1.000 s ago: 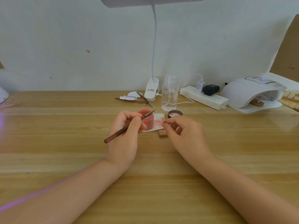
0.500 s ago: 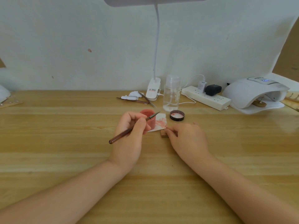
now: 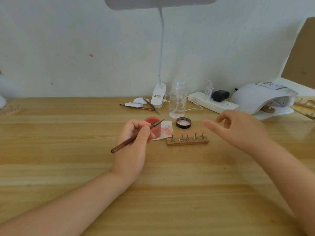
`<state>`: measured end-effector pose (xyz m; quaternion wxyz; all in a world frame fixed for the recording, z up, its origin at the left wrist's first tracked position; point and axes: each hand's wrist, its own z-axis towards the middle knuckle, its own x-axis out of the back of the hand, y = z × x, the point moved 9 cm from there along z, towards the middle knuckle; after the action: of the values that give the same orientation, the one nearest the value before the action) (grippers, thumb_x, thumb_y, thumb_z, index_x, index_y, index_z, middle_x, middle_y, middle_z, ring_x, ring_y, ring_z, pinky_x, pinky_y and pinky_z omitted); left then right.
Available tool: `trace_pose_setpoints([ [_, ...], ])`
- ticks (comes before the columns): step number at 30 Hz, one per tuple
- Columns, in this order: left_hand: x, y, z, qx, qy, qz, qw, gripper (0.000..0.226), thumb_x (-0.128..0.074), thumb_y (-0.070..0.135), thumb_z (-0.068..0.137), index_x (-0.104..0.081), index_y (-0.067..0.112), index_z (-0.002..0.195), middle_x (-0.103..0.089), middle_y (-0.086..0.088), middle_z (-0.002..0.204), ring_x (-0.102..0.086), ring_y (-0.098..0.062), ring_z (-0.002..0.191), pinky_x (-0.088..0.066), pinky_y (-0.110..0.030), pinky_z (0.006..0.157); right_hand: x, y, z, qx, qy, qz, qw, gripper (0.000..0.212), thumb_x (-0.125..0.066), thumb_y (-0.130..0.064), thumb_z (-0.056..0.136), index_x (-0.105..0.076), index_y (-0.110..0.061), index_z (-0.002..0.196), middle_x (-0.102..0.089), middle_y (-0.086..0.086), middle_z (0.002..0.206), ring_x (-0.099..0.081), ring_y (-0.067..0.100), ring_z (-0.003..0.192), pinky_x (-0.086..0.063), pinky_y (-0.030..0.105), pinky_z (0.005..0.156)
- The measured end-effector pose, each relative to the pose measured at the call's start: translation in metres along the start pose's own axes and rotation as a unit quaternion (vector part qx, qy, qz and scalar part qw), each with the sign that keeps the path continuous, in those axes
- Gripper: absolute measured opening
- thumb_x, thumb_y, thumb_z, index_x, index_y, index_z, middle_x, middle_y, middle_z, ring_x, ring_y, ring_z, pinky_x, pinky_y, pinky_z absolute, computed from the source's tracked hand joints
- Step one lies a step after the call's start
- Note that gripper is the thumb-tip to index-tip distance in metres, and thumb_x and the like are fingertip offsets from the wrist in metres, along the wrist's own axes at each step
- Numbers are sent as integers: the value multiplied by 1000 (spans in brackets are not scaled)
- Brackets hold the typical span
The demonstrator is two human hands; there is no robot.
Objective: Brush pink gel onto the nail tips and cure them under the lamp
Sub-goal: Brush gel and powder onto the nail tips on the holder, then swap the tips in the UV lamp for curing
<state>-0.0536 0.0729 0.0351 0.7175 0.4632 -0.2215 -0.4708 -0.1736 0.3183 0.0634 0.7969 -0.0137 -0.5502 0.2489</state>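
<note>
My left hand (image 3: pixel 134 138) grips a brown gel brush (image 3: pixel 122 144) like a pen, its tip over the pink gel jar (image 3: pixel 154 126). Right of the jar a wooden holder (image 3: pixel 187 143) lies on the table with several pink nail tips (image 3: pixel 188 132) on metal stands. My right hand (image 3: pixel 238 129) hovers above and right of the holder, blurred, fingers loosely spread and holding nothing. The white curing lamp (image 3: pixel 262 97) stands at the far right with its display lit; another small holder (image 3: pixel 268 109) sits inside its opening.
The jar's black lid (image 3: pixel 183 122) and a pink-smeared paper (image 3: pixel 166 131) lie by the jar. Behind stand a clear pump bottle (image 3: pixel 178 99), a clip desk lamp (image 3: pixel 159 96), a power strip (image 3: pixel 213 103) and thin tools (image 3: pixel 141 108). More holders (image 3: pixel 305 106) lie at the right edge.
My right hand has let go of the wooden holder and lifted up to the right, uncovering the nail tips. My left hand with the brush has stayed by the jar.
</note>
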Motion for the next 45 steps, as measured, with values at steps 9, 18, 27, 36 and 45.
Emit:
trace_pose_setpoints([
  [9,-3,1,0,1,-7,2,1000,21,-47,-4,94,-56,9,80,-62,8,61,-58,0,61,-46,-12,62,-56,21,-2,10,-193,105,975,77,-48,-93,37,-56,-61,106,-54,-8,82,-53,7,72,-37,24,59],
  [18,-6,3,-1,-6,-20,6,1000,21,-46,-7,94,-56,8,82,-64,7,63,-60,1,62,-46,-11,62,-47,1,-8,66,-163,191,966,37,-73,-68,45,-73,-39,68,-53,-7,60,-44,6,56,-36,29,58],
  [27,-12,9,10,-2,1,-17,1000,22,-47,-3,94,-57,11,80,-67,7,64,-64,-2,62,-49,-11,59,7,13,2,48,-75,328,941,31,-81,-47,46,-75,-24,67,-38,-10,49,-32,6,49,-26,12,47],
  [36,-81,2,31,75,-11,-23,997,20,-54,8,91,-58,21,76,-61,10,57,-59,-6,60,-46,-16,65,36,104,8,-113,52,322,939,24,-84,-37,58,-74,-21,74,-59,-4,61,-46,-3,47,-40,14,49],
  [45,-193,-35,27,197,-30,-124,972,12,-54,11,89,-57,16,78,-60,13,50,-52,-4,50,-43,-12,50,74,205,-14,-242,154,254,924,29,-83,-36,66,-75,-17,86,-68,-5,75,-58,5,72,-41,22,66],
])
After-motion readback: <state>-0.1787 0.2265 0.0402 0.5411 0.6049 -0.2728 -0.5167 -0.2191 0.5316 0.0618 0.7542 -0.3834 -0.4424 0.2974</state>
